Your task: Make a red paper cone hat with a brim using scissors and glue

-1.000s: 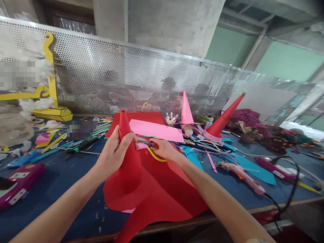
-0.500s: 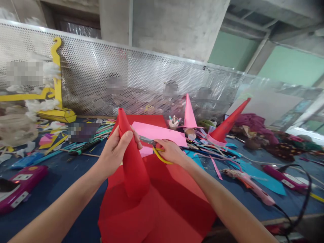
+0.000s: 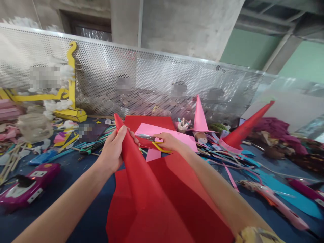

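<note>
My left hand (image 3: 116, 145) is wrapped round the narrow upper part of a red paper cone (image 3: 141, 179), its thumb on the near side. The cone leans away to the left and widens toward me into a broad red sheet. In my right hand (image 3: 168, 141) is a pair of scissors with yellow handles (image 3: 162, 148). Their metal blades point left, toward the fingers of my left hand. Beneath the scissors lie a pink sheet (image 3: 174, 137) and, behind it, a flat red sheet (image 3: 149, 119).
A pink cone hat (image 3: 200, 116) and a red cone hat (image 3: 243, 130) stand at the back right. A pink glue gun (image 3: 278, 202) lies at the right. On the left are a purple power strip (image 3: 30, 189) and a yellow structure (image 3: 72, 77). A perforated metal panel (image 3: 152, 84) runs behind.
The view has turned a little to the left. The red cone has tilted farther left, its wide end opening toward me. The scissors remain in my right hand.
</note>
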Demonstrator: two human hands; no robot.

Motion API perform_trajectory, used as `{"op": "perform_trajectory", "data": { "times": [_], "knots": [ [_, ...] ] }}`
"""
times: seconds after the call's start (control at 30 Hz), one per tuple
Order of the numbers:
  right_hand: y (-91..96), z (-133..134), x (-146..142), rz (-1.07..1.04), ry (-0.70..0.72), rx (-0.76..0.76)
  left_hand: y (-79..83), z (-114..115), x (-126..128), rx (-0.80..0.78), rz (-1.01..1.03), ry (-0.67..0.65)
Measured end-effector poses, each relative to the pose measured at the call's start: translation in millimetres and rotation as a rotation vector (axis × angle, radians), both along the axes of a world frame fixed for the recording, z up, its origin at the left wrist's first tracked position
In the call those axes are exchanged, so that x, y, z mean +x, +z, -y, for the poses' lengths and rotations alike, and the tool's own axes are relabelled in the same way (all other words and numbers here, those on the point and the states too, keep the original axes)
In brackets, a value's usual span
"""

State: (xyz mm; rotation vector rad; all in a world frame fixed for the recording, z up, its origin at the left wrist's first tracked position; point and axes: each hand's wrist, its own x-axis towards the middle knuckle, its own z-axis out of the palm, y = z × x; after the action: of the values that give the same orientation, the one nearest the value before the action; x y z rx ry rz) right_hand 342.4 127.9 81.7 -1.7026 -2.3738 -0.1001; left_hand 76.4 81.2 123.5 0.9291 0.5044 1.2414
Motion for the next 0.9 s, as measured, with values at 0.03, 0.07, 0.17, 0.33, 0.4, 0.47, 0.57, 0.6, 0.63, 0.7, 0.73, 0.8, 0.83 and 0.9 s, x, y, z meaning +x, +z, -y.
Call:
{"op": "perform_trajectory", "data": {
  "times": [0.03, 0.07, 0.17, 0.33, 0.4, 0.47, 0.57, 0.6, 0.63, 0.7, 0.73, 0.8, 0.83, 0.9],
  "knots": [
    [-3.2, -2.7, 1.8, -0.003, 0.016, -0.017, -0.4, -2.7, -0.5, 0.014, 0.0, 0.007],
    [-6.4, -4.6, 4.5, -0.005, 0.026, -0.033, -1.3, -5.1, -1.4, 0.024, 0.003, 0.011],
    [-10.4, -6.0, 14.7, -0.016, 0.032, -0.072, -6.0, -9.7, -5.6, 0.027, 0.009, 0.032],
    [-0.6, 14.3, 1.7, -0.063, 0.066, -0.116, -7.4, -7.2, -10.9, 0.17, -0.098, 0.014],
    [-1.3, 28.8, -15.7, -0.086, 0.107, -0.167, -3.0, -3.8, -10.7, 0.266, -0.114, -0.009],
    [-6.7, 41.2, -31.6, -0.092, 0.125, -0.235, 2.8, -0.8, -9.7, 0.344, -0.117, -0.019],
    [-15.9, 50.1, -42.6, -0.102, 0.095, -0.299, 10.2, 2.4, -8.0, 0.403, -0.126, -0.035],
    [-17.1, 50.8, -42.7, -0.109, 0.092, -0.32, 11.9, 3.0, -7.8, 0.41, -0.129, -0.043],
    [-16.8, 51.1, -41.5, -0.117, 0.102, -0.345, 13.1, 3.5, -7.8, 0.414, -0.131, -0.049],
    [-11.4, 51.3, -36.9, -0.138, 0.142, -0.378, 14.8, 4.3, -8.1, 0.419, -0.127, -0.046],
    [-6.8, 51.2, -34.1, -0.154, 0.161, -0.38, 15.6, 4.6, -8.1, 0.428, -0.124, -0.037],
    [4.4, 49.8, -28.2, -0.2, 0.175, -0.352, 18.2, 4.8, -7.4, 0.473, -0.129, -0.021],
    [9.8, 47.7, -25.4, -0.227, 0.17, -0.327, 20.1, 4.5, -6.4, 0.515, -0.146, -0.017],
    [18.1, 39.8, -20.4, -0.27, 0.155, -0.276, 24.4, 2.9, -2.8, 0.615, -0.197, -0.017]
  ]
}}
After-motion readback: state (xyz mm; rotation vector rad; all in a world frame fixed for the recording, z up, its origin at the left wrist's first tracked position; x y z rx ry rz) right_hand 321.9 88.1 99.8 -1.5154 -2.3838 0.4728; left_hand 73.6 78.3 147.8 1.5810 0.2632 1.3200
